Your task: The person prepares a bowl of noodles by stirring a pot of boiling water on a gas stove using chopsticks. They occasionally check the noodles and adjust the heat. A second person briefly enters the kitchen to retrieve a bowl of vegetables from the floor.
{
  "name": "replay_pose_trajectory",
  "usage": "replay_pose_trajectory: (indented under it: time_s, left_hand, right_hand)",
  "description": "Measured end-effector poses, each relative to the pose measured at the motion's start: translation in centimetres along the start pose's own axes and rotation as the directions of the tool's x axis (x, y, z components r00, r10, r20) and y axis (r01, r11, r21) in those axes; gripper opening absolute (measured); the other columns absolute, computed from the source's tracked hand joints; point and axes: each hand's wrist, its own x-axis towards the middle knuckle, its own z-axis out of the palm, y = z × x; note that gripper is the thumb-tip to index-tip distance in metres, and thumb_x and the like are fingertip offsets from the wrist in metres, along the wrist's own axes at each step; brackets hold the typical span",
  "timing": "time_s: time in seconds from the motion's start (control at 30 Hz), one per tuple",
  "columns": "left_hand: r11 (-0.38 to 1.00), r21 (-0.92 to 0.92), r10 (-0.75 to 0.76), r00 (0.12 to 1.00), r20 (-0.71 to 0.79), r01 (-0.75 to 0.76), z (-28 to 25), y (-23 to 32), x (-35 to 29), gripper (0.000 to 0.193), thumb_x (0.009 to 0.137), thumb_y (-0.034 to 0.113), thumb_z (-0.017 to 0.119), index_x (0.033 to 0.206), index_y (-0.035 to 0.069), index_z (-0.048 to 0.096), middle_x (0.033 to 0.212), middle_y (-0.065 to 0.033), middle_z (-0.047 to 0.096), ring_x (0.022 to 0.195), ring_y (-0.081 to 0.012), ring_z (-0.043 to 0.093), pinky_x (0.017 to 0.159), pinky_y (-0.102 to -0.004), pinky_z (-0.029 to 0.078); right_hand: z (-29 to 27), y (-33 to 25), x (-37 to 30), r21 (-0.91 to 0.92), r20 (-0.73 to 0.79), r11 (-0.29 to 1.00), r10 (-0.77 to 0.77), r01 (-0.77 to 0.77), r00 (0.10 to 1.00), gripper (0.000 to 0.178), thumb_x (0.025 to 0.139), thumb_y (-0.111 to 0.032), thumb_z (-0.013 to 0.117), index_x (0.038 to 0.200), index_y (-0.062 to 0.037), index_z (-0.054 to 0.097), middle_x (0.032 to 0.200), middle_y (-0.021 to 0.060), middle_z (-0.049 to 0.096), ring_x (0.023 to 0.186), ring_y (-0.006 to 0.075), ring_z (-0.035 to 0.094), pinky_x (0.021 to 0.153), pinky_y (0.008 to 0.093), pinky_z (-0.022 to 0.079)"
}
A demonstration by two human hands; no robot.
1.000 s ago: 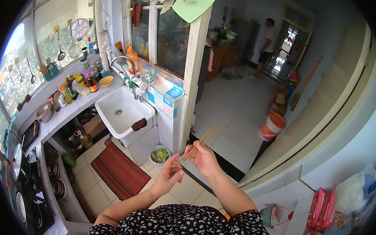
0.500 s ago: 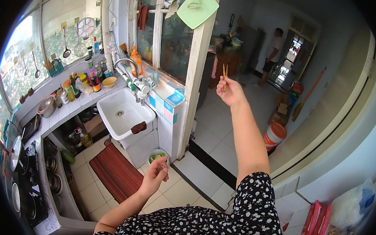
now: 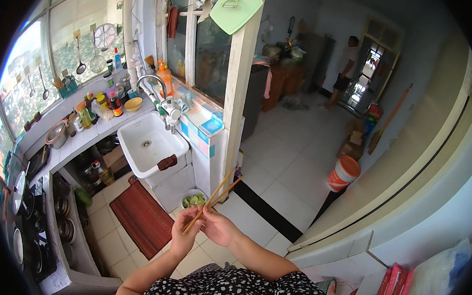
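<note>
A pair of wooden chopsticks (image 3: 212,199) slants from lower left to upper right, tips splayed slightly toward the tiled pillar (image 3: 238,83). Just beyond them on the floor sits a small bowl (image 3: 193,200) holding green vegetables. The left hand (image 3: 185,231) and right hand (image 3: 218,226) meet, fingers closed around the sticks' lower ends above the tiled floor.
</note>
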Motion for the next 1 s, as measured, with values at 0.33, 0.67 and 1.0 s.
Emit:
replay_pose_trajectory:
  time_s: [0.33,0.67,1.0]
  left_hand:
    - [0.716,0.581,0.489,0.872,-0.021,-0.387,-11.0,5.5,-5.5,0.019,0.076,0.005,0.066,0.095,0.006,0.066,0.077,-0.0038,0.048,0.069,-0.0177,0.046,0.062,-0.0279,0.042]
    - [0.586,0.787,0.679,0.647,-0.346,-0.194,-33.4,13.6,-25.2,0.022,0.081,0.02,0.066,0.098,0.008,0.068,0.068,-0.0017,0.047,0.064,-0.0165,0.044,0.055,-0.0273,0.037]
    - [0.487,0.811,0.723,0.372,-0.582,0.324,-46.0,18.7,-37.7,0.013,0.081,0.004,0.062,0.093,0.004,0.066,0.082,-0.0089,0.054,0.07,-0.0183,0.054,0.06,-0.0279,0.046]
  right_hand:
    - [6.6,8.8,4.4,-0.095,0.228,0.955,0.294,-0.28,0.928,0.019,0.089,-0.018,0.056,0.107,-0.0115,0.058,0.1,-0.0032,0.057,0.096,0.0097,0.053,0.089,0.0271,0.04]
    - [25.5,33.7,10.7,-0.3,0.508,0.705,0.688,-0.642,0.518,0.019,0.089,-0.018,0.056,0.106,-0.0115,0.062,0.102,0.0006,0.06,0.096,0.0123,0.056,0.086,0.0279,0.045]
    - [38.6,51.7,14.8,-0.54,0.47,0.498,0.847,-0.679,0.249,0.026,0.089,-0.013,0.057,0.114,-0.0062,0.052,0.105,0.0026,0.057,0.09,0.0115,0.056,0.078,0.0257,0.047]
